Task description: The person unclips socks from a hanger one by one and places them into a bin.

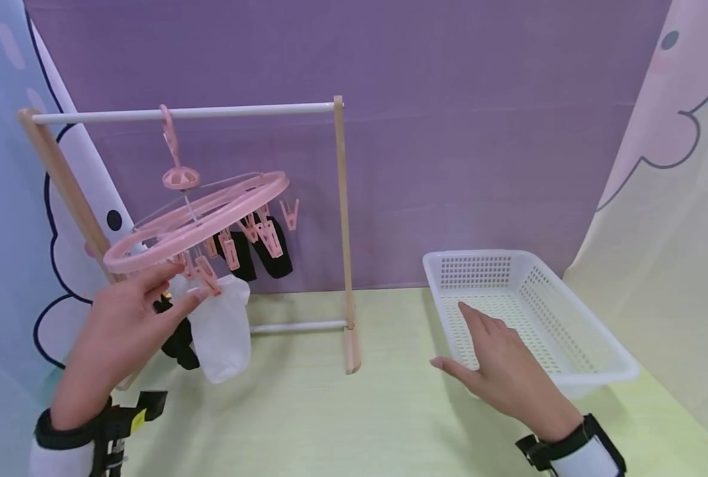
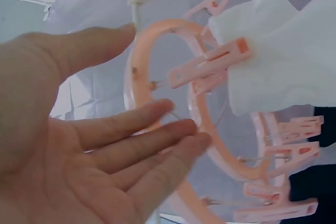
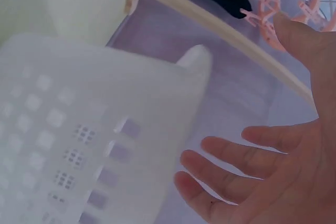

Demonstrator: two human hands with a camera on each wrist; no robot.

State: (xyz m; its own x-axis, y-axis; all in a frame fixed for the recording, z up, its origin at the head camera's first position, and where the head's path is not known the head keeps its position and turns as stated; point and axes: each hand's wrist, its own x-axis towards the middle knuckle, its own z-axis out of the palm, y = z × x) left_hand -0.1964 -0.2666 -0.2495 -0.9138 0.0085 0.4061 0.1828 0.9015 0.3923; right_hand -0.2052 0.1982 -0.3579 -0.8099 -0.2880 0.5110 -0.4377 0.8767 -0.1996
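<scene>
Pink, round plastic hanger (image 1: 210, 226) is bearing white cloth (image 1: 221, 338). Left hand (image 1: 118, 324) is hovering straight-fingered beside the hanger; right hand (image 1: 511, 371), likewise, near a white, perforated plastic basket (image 1: 559, 318).

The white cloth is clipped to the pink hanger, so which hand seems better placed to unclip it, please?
Probably the left hand: it is open close beside the white cloth and its pink clip, while the right hand is by the white basket.

FREE: bench (image 1: 389, 404) between wooden post (image 1: 343, 218) and basket (image 1: 589, 321); air above basket's far end | BLOCKED: left grip (image 1: 124, 324) ahead, by pink ring (image 1: 216, 224), hanging clips (image 1: 228, 250), white cloth (image 1: 219, 341); low sideways crossing, by basket walls
</scene>
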